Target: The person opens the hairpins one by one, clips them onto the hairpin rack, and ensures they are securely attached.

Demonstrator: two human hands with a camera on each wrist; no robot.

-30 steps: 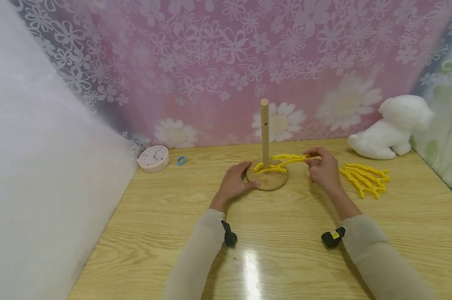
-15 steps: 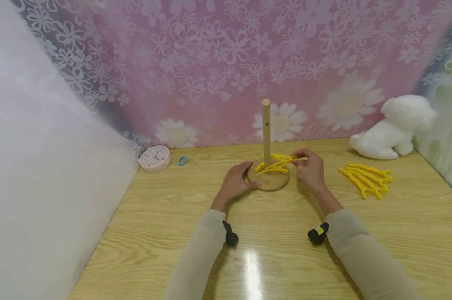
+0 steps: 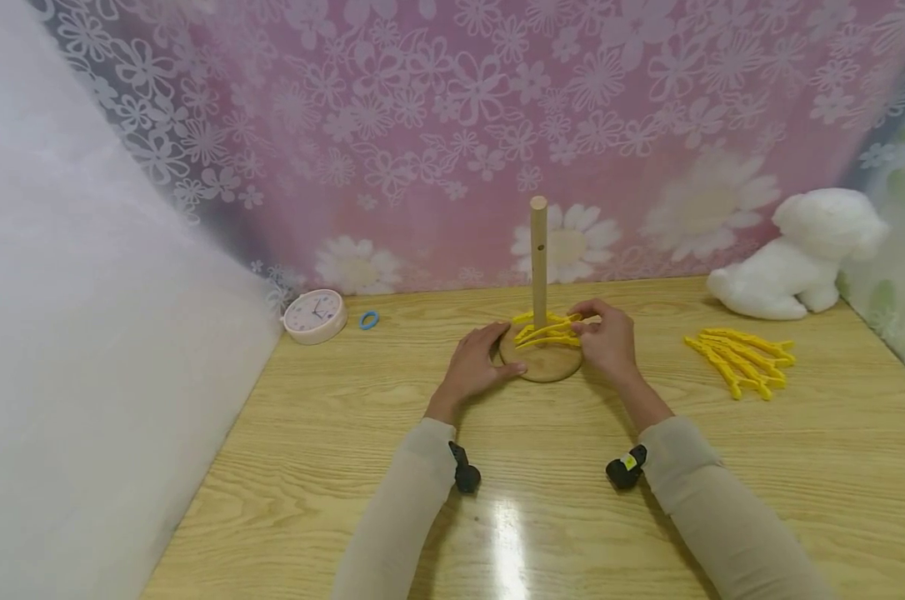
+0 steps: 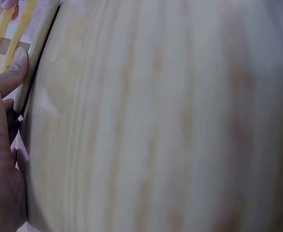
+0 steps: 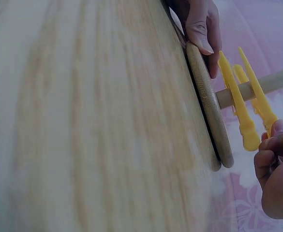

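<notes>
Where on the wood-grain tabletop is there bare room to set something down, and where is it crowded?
Free: the wood-grain tabletop between the small blue ring and the left hand, and between the right hand and the fanned yellow forked pieces. Crowded: the round wooden base, where both hands and more yellow pieces cluster near the upright wooden rod.

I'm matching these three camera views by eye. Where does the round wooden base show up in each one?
Head: the round wooden base lies right of centre, below mid-height.
Left wrist: upper left, an edge-on slanting band.
Right wrist: right of centre, edge-on and slanting.
Shared landmark: the left hand at its rim.
</notes>
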